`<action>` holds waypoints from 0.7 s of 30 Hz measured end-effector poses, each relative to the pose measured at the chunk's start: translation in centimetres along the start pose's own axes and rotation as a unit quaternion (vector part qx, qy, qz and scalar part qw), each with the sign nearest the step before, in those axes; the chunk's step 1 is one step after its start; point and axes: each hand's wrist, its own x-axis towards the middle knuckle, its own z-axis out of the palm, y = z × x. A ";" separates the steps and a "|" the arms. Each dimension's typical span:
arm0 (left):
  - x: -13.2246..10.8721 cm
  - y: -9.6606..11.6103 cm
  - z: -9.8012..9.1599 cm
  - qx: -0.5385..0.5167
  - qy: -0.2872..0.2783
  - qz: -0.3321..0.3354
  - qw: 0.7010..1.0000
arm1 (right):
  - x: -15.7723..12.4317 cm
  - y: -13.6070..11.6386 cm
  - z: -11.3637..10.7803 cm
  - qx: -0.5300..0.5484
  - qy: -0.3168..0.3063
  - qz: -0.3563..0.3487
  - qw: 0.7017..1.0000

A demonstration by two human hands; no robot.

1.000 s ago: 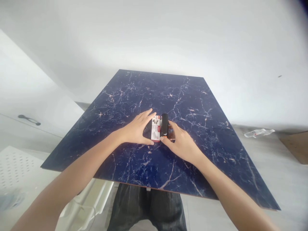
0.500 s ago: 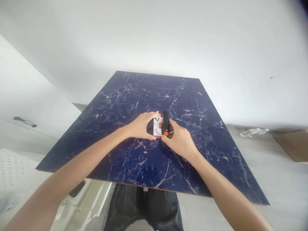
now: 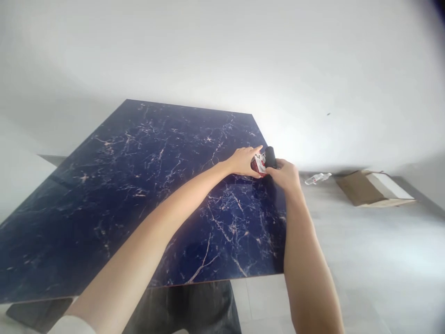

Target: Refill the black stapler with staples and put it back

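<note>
My left hand has its thumb and fingers around a small red-and-white printed box. Against the right side of that box is a black object with a rounded end, and my right hand is closed on it. Its exact kind does not show, since my fingers cover its lower part. Both items are side by side, close to the right edge of the blue marbled table. Whether they rest on the tabletop or are lifted, I cannot tell.
White wall rises behind the table. On the pale floor to the right lie a clear plastic item and an open cardboard box. A dark item shows below the table's front edge at lower left.
Both hands have moved right with the box and the black object, from mid-table to near the right edge. My view has turned right, and the black object's orange part no longer shows.
</note>
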 end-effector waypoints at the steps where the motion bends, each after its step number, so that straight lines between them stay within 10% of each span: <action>1: 0.7 0.3 0.5 -0.001 -0.005 0.000 1.000 | 0.3 0.7 -0.3 0.000 0.008 0.012 1.000; 15: 0.3 2.0 1.9 0.003 -0.043 -0.049 0.998 | -0.4 -0.1 -0.3 0.012 0.014 0.113 0.993; 21: -2.3 1.3 1.1 -0.040 0.107 -0.066 0.991 | -2.2 -2.8 1.7 0.027 0.307 -0.062 0.949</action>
